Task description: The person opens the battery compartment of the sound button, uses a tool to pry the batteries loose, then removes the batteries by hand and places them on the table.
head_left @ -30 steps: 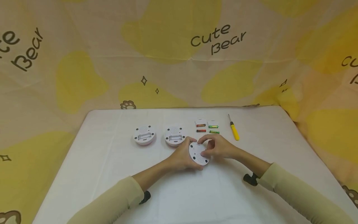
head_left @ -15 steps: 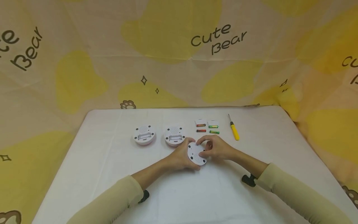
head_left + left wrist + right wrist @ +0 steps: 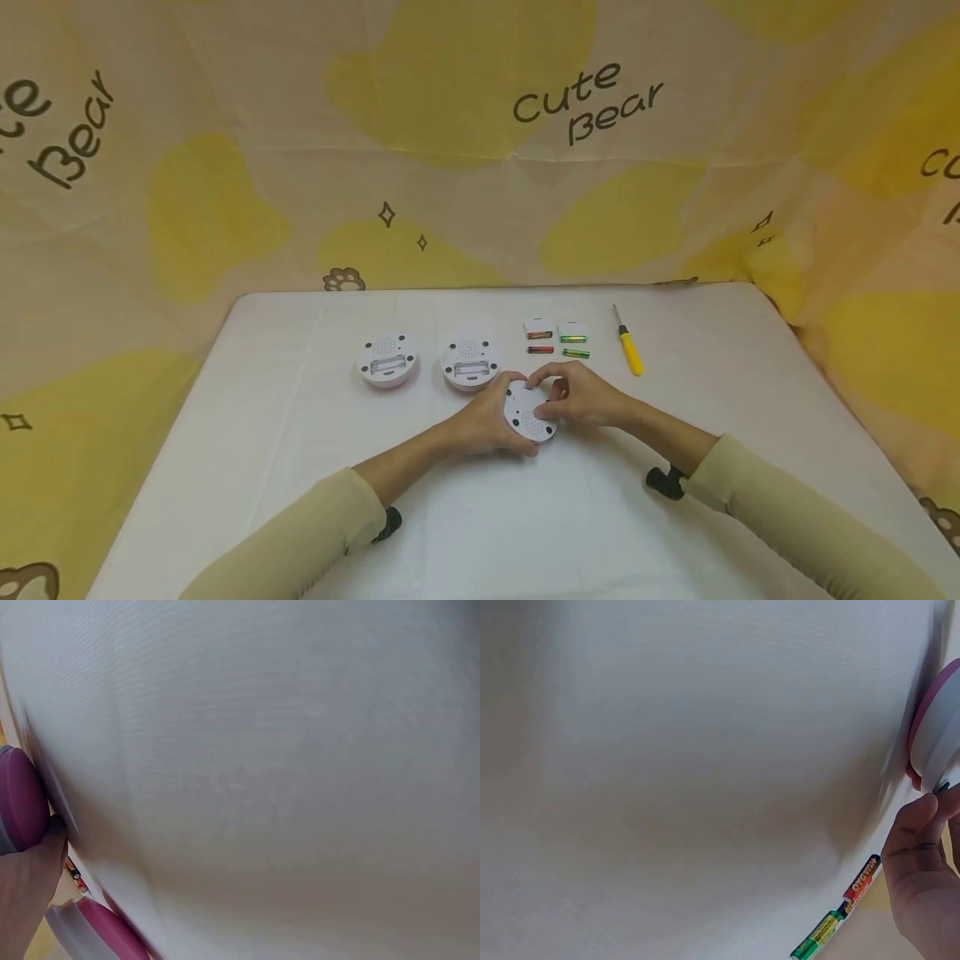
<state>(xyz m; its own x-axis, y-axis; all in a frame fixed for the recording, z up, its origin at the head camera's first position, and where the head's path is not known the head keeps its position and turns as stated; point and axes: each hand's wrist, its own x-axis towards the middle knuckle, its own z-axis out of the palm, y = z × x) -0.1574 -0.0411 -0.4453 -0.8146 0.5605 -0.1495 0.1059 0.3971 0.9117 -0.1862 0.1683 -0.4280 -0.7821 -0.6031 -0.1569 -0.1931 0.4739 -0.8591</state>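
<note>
A round white device (image 3: pixel 531 426) with a pink far side is held up, its flat underside with black feet and speaker holes facing the head camera. My left hand (image 3: pixel 483 423) grips it from the left, thumb and fingers around the rim. In the left wrist view, that hand (image 3: pixel 30 889) lies against the pink side. My right hand (image 3: pixel 583 395) bends its index finger to the cover notch at the top edge, with the thumb on the speaker holes. The right wrist view catches the right hand (image 3: pixel 922 877) at the device's white edge.
Two similar round devices (image 3: pixel 387 362) lie upside down with bare battery slots, behind the left hand. Red batteries (image 3: pixel 540 350) and green batteries (image 3: pixel 575 353) lie further back beside two small white covers (image 3: pixel 537 325). A yellow-handled screwdriver (image 3: pixel 630 350) lies at the back right.
Both hands and the round device have shifted slightly to the left from a second ago. The grip and finger placement look the same.
</note>
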